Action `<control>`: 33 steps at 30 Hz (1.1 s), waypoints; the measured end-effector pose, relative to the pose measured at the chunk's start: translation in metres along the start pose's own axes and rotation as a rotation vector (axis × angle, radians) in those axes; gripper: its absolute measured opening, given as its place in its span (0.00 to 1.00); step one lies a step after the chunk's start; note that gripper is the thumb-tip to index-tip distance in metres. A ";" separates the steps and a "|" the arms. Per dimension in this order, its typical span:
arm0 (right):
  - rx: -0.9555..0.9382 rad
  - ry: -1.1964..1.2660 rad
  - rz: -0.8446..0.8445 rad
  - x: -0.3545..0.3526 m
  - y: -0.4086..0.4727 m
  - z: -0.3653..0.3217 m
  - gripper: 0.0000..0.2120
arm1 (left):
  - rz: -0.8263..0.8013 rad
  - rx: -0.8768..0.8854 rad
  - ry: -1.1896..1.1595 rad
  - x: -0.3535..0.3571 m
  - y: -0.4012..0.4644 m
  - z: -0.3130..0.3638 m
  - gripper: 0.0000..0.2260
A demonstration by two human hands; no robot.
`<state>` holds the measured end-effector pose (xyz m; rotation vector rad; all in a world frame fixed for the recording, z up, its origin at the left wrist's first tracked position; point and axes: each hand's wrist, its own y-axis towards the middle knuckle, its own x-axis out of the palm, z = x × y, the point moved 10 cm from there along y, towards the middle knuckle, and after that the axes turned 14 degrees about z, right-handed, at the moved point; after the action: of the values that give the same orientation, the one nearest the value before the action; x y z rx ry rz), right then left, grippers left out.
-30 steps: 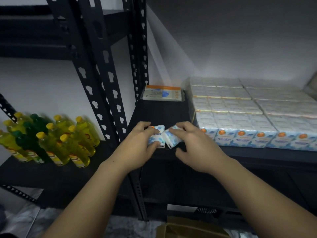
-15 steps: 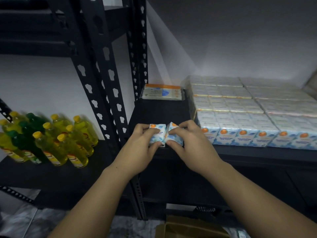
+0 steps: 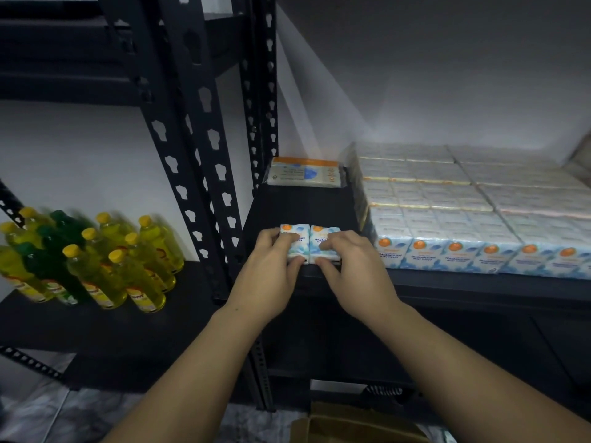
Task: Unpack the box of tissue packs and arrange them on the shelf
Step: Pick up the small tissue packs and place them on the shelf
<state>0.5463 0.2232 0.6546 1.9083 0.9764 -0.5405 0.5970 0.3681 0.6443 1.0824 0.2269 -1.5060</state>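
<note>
Both forearms reach up from the bottom of the frame toward the front edge of the black shelf [image 3: 319, 206] at centre. The left hand [image 3: 271, 270] grips the left tissue pack [image 3: 295, 233], fingers curled over its face and the thumb tucked under its lower edge. The right hand [image 3: 355, 270] grips the right tissue pack [image 3: 323, 235] the same way, fingers bent over the front and thumb beneath. The two packs stand upright and touch side by side at the shelf's front edge, just left of the large block of stacked tissue packs [image 3: 463, 212] that fills the right half of the shelf; seven fronts with orange dots show along its near row, though the rightmost are cut by the frame edge. One flat wrapped pack with an orange strip [image 3: 305, 172] lies at the back of the shelf, well apart from the hands. At lower left, on a lower shelf [image 3: 96, 340], stand yellow and green bottles [image 3: 96, 260], about a dozen, blurred so the exact count is unclear. A brown cardboard box [image 3: 351, 423] shows at the bottom centre.
</note>
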 end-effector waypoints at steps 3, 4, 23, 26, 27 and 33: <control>0.077 0.011 -0.002 0.006 0.004 0.006 0.12 | 0.010 -0.031 -0.010 0.004 0.007 0.000 0.20; 0.101 0.009 -0.007 0.009 0.006 0.008 0.12 | 0.012 -0.034 -0.008 0.006 0.011 0.000 0.19; 0.237 0.040 0.016 0.067 0.096 0.033 0.15 | 0.066 -0.193 0.012 0.051 0.111 -0.024 0.18; 0.252 0.037 0.013 0.069 0.100 0.036 0.15 | 0.066 -0.182 0.059 0.052 0.116 -0.024 0.19; 0.255 0.034 0.019 0.069 0.100 0.036 0.14 | 0.071 -0.180 0.070 0.053 0.117 -0.025 0.19; 0.232 0.000 0.034 0.068 0.102 0.035 0.15 | 0.087 -0.194 0.097 0.056 0.117 -0.031 0.20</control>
<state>0.6688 0.1916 0.6430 2.1260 0.9121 -0.6574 0.7210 0.3190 0.6368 0.9980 0.3804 -1.3265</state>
